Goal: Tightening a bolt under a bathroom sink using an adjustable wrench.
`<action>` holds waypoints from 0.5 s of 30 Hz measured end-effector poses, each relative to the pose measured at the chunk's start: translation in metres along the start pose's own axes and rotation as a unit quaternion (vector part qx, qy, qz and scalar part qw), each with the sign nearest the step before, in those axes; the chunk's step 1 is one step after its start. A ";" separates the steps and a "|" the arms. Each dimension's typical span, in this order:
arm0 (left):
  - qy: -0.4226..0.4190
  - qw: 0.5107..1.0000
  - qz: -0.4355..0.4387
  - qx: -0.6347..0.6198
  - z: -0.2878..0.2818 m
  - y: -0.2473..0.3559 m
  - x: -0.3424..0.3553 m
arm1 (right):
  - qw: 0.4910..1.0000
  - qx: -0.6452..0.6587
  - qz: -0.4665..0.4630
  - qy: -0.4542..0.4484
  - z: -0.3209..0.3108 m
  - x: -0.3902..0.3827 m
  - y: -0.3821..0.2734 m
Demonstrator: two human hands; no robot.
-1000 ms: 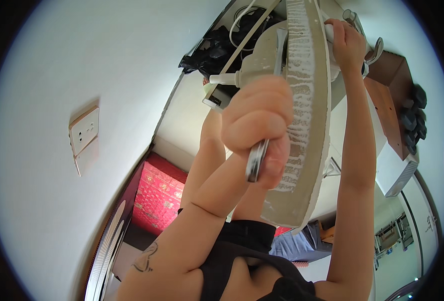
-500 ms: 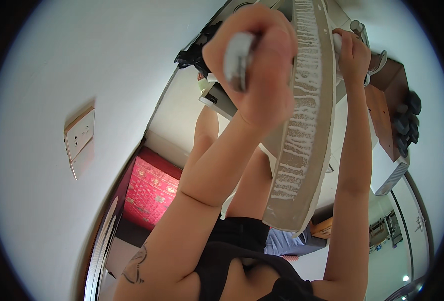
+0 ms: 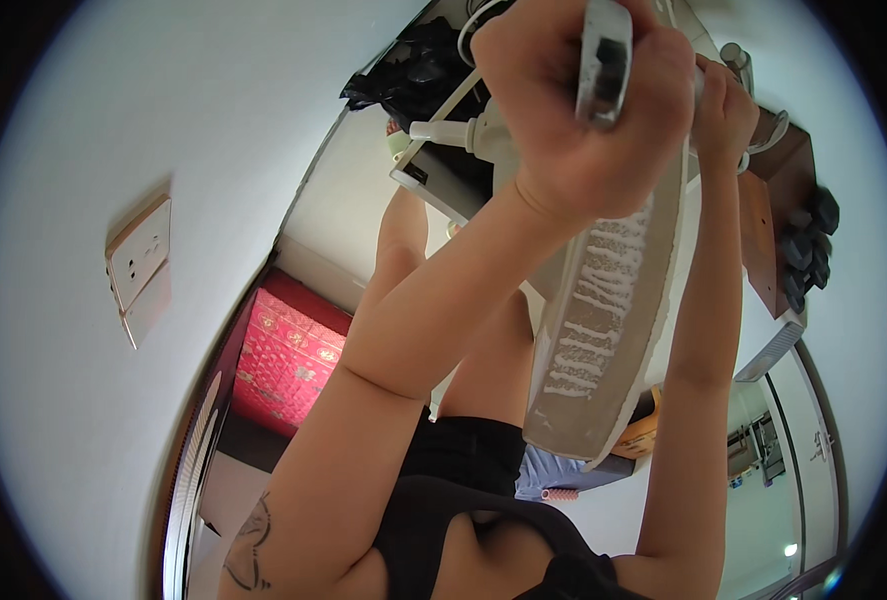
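My left hand [image 3: 563, 130] is closed in a fist round a silver-grey tool handle [image 3: 603, 70], its end facing up at me. What sits at the handle's other end is hidden. Beneath the fist runs a long beige panel [image 3: 635, 375] with rough edges, tilted upright; the fist and wrist cover its upper part. Down its face goes a band of white, rib-like streaks [image 3: 608, 262]. My right hand [image 3: 728, 115] is closed at the panel's upper right edge, with its fingers wrapped round a pale rounded piece, mostly hidden.
A black plastic bag [image 3: 418, 70] and a white nozzle-like part [image 3: 448, 133] lie beyond my left arm. Wall sockets [image 3: 143, 255] are at left. Black dumbbells [image 3: 811, 245] stand by a brown cabinet [image 3: 756, 230] at right. A red patterned cloth [image 3: 288, 350] lies lower left.
My left fist has moved right with the handle, from the panel's left edge to over its upper face. The view has shifted a little, and my right hand still grips the same spot.
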State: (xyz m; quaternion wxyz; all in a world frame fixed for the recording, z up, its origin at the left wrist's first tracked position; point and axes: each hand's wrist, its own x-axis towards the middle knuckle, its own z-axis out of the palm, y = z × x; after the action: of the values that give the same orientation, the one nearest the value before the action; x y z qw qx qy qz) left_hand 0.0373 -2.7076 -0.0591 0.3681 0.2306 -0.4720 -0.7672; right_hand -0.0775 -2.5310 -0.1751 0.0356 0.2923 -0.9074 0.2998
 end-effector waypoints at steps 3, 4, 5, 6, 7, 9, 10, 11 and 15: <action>0.046 0.994 -0.064 0.078 0.004 0.001 -0.002 | 0.999 -0.018 -0.003 -0.026 -0.001 -0.001 0.004; 0.041 0.994 -0.067 0.073 0.006 -0.006 0.007 | 0.999 -0.027 -0.005 -0.041 -0.003 -0.002 0.006; 0.024 0.999 -0.024 -0.002 0.003 -0.017 0.026 | 0.999 -0.030 -0.004 -0.036 -0.002 -0.001 0.004; 0.008 0.997 0.019 -0.079 0.002 -0.026 0.043 | 0.999 -0.024 0.004 -0.039 -0.003 -0.001 0.001; 0.004 0.996 0.019 -0.084 0.000 -0.034 0.057 | 0.999 -0.017 0.013 -0.041 -0.004 -0.001 -0.002; 0.027 0.992 -0.069 -0.105 -0.006 -0.046 0.083 | 0.999 -0.010 0.024 -0.042 -0.006 -0.001 -0.004; 0.039 0.986 -0.115 -0.115 -0.003 -0.041 0.088 | 0.999 -0.006 0.028 -0.041 -0.007 -0.003 -0.002; 0.038 0.985 -0.120 -0.116 0.003 -0.038 0.093 | 0.999 -0.002 0.032 -0.040 -0.008 -0.004 -0.001; 0.104 0.954 -0.276 -0.055 0.014 -0.072 0.129 | 0.998 0.024 0.036 -0.035 -0.007 -0.001 -0.006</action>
State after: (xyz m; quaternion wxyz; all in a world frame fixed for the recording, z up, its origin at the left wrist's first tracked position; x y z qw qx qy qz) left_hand -0.0775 -2.7806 -0.1181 0.2017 0.4096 -0.3058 -0.8355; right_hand -0.0737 -2.5303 -0.1664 -0.0143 0.2706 -0.9105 0.3123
